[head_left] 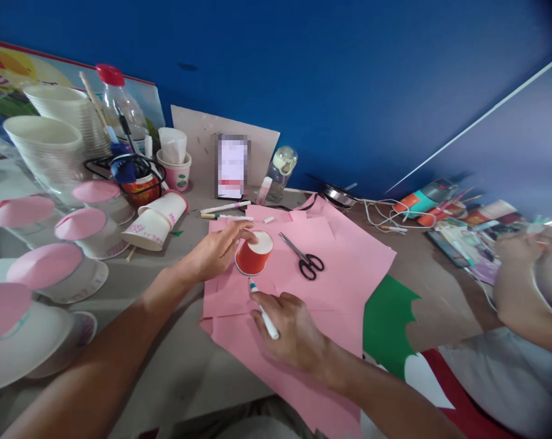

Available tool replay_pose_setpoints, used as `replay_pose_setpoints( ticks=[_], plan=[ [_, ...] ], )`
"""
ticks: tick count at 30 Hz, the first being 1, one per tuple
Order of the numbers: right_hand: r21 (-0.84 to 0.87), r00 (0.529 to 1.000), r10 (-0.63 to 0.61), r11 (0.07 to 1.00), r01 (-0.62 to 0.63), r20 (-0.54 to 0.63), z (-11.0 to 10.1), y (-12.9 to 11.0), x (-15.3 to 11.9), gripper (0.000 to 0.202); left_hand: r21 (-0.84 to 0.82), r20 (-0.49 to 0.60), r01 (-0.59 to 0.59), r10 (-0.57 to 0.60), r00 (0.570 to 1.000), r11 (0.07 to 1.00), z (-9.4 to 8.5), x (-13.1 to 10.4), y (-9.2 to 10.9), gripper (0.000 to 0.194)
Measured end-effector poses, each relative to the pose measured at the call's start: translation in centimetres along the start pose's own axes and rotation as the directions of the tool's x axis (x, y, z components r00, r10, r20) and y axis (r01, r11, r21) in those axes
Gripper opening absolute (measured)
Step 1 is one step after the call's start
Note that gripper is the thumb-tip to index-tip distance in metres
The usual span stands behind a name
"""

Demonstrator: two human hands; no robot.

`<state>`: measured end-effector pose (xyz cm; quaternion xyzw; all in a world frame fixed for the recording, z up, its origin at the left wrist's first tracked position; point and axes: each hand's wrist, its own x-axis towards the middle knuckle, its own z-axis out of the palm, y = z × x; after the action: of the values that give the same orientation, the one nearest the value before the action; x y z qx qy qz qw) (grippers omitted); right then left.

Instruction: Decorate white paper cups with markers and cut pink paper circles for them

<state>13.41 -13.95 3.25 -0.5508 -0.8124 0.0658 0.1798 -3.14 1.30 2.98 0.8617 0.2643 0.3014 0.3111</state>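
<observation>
An orange-red paper cup point(252, 259) stands upside down on pink paper point(340, 292), its white base facing up. My left hand point(221, 250) is closed on the cup from the left, fingertips on its base. My right hand point(289, 323) holds a white marker point(268, 322) with a teal tip, which points at the paper just below the cup's rim. Black-handled scissors point(305, 259) lie slightly open to the right of the cup.
Bowls and cups with pink paper tops point(44, 271) line the left side, near stacked cups point(47, 146). A phone point(232, 167) leans on a board, beside a clear bottle point(282, 174). Green paper point(388, 323) lies right. Another person's hands point(520, 250) are at far right.
</observation>
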Motion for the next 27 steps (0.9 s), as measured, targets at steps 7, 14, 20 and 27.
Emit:
replay_pose_setpoints(
  ticks=[7, 14, 20, 27],
  plan=[
    [0.549, 0.93, 0.364, 0.787, -0.281, -0.046, -3.4, 4.7, 0.2, 0.022, 0.015, -0.004, 0.043, -0.042, 0.999, 0.999, 0.1, 0.1, 0.2, 0.04],
    [0.917, 0.795, 0.602, 0.27, -0.294, 0.078, -3.6, 10.5, 5.8, 0.029, 0.036, -0.035, 0.008, -0.007, 0.999, 0.999, 0.0, 0.0, 0.3, 0.033],
    [0.936, 0.886, 0.452, 0.257, -0.242, 0.105, -1.5, 11.6, 12.0, 0.023, 0.018, -0.015, 0.029, -0.029, 0.999, 0.999, 0.1, -0.2, 0.2, 0.032],
    [0.861, 0.933, 0.255, 0.379, -0.338, 0.254, 1.5, 11.4, 16.5, 0.028, 0.033, 0.007, 0.07, -0.07, 0.998, 0.997, 0.1, -0.3, 0.4, 0.034]
  ],
)
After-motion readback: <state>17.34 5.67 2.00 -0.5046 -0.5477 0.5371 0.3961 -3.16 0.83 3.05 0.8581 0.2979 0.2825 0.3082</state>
